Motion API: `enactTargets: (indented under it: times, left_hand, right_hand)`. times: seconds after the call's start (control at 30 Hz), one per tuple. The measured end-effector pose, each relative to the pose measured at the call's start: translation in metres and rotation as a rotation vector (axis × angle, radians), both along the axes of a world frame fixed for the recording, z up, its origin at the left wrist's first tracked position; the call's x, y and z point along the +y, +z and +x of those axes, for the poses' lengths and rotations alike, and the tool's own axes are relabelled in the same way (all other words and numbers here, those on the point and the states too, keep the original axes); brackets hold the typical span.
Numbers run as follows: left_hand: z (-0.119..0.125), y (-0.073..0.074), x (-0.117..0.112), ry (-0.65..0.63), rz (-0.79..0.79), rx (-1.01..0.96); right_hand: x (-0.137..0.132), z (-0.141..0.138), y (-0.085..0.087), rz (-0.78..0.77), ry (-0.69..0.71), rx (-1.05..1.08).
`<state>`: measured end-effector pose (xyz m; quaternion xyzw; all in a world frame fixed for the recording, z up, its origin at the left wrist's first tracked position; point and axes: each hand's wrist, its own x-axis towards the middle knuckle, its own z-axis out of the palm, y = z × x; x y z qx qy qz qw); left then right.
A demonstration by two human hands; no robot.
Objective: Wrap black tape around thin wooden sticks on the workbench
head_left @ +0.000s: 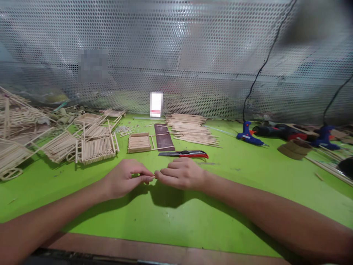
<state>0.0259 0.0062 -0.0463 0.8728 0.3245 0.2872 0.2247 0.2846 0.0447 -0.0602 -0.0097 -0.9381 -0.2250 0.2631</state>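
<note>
Over the green table my left hand pinches a small piece of thin wooden stick between thumb and fingertips. My right hand is closed with its fingertips on the other end of that piece, most of which the fingers hide. Just beyond my hands lies a red and black utility knife, its blade pointing left. Behind the knife is a dark sandpaper strip. A little rectangular stick-built frame with two long sticks rests partly across the strip.
A spread of loose thin sticks lies at the back. Several stick-built pieces crowd the left. At right stand a blue glue gun with a hanging cord, a second glue gun and a brown tape roll. Perforated metal sheet closes the back.
</note>
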Motion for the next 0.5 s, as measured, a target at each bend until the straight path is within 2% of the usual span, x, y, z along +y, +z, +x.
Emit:
enactTargets:
  times: [0.2, 0.5]
  left_hand:
    - [-0.010, -0.001, 0.009, -0.024, 0.076, -0.003]
    - [-0.018, 0.002, 0.010, 0.015, 0.114, 0.010]
  right_hand:
    - [0.004, -0.004, -0.009, -0.179, -0.063, 0.107]
    - [0.006, -0.003, -0.006, -0.301, -0.104, 0.038]
